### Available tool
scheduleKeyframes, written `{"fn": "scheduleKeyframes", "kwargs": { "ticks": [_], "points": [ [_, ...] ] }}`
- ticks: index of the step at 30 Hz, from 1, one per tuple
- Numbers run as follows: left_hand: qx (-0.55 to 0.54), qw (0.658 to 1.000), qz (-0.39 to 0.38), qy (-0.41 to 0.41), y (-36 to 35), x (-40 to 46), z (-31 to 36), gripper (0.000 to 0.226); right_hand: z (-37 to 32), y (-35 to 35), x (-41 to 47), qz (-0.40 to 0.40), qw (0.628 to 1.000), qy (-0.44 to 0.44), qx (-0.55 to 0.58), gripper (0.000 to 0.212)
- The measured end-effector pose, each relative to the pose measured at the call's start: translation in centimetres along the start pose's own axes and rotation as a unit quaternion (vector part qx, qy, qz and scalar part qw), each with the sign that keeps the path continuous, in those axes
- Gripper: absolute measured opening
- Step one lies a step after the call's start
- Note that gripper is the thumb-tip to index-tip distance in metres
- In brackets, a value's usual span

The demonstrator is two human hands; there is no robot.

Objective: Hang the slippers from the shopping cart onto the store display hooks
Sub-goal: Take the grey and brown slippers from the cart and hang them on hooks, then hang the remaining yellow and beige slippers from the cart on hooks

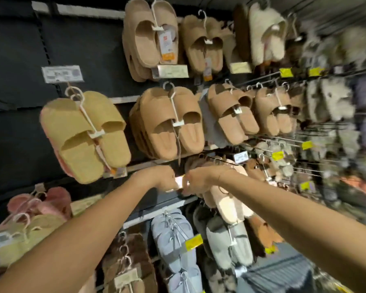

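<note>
Slippers, pale pink fluffy pair (226, 199): hanging at the display wall, mid-height, directly behind and below my right hand (195, 182); pair touches the right wrist.
Left hand (163, 176): raised to the wall, fingers curled toward a small pale tag (179, 181) lying between both hands. Blur is heavy here; I cannot tell whether either hand actually pinches the tag or a hook.
Yellow slippers (87, 134): hung upper left, tilted, on a white hanger.
Tan slippers (173, 125): stacked pairs, just above my hands.
Grey-blue slippers (175, 246): row below my hands.
Shelf label (61, 74): above the yellow pair.
</note>
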State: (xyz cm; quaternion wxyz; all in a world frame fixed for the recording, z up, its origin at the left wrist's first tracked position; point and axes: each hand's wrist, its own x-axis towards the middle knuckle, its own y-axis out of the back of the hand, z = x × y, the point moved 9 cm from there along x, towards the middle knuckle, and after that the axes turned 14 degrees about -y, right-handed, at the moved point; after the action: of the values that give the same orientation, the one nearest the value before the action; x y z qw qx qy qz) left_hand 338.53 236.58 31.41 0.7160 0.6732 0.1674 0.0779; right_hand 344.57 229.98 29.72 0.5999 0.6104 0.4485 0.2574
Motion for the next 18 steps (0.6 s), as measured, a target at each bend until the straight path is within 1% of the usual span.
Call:
{"fn": "scheduleKeyframes", "kwargs": {
  "ticks": [2, 4, 5, 7, 8, 11, 14, 17, 18],
  "points": [
    [-0.034, 0.994, -0.102, -0.023, -4.3, 2.3, 4.2, 0.029, 6.4, -2.4, -3.0, -0.042, 0.997, -0.064, -0.019, 0.035],
    [-0.092, 0.976, -0.195, -0.04, -8.9, 4.3, 8.6, 0.026, 13.1, -4.3, -6.2, -0.044, 0.991, -0.127, 0.015, 0.036],
    [-0.107, 0.968, -0.22, -0.049, -10.7, 5.6, 10.9, 0.024, 16.3, -5.3, -7.5, -0.044, 0.987, -0.151, 0.004, 0.033],
    [-0.125, 0.963, -0.224, -0.088, -13.2, 8.4, 15.9, 0.03, 22.1, -7.0, -9.5, -0.055, 0.98, -0.192, -0.018, 0.037],
    [-0.128, 0.96, -0.222, -0.111, -14.0, 9.4, 18.6, 0.031, 24.9, -7.8, -10.3, -0.059, 0.975, -0.215, -0.012, 0.035],
    [-0.102, 0.947, -0.253, -0.168, -15.5, 10.7, 26.3, 0.022, 32.5, -10.6, -13.1, -0.12, 0.954, -0.275, 0.011, 0.029],
    [-0.081, 0.936, -0.256, -0.227, -16.1, 12.7, 32.7, 0.03, 37.8, -12.0, -16.7, -0.138, 0.935, -0.326, 0.029, 0.024],
    [-0.097, 0.922, -0.26, -0.271, -18.3, 15.7, 37.1, 0.026, 42.2, -13.5, -19.4, -0.135, 0.921, -0.365, 0.03, 0.031],
    [-0.109, 0.916, -0.265, -0.279, -19.0, 16.5, 38.3, 0.025, 43.7, -14.4, -20.2, -0.137, 0.912, -0.385, 0.04, 0.028]
  ]
}}
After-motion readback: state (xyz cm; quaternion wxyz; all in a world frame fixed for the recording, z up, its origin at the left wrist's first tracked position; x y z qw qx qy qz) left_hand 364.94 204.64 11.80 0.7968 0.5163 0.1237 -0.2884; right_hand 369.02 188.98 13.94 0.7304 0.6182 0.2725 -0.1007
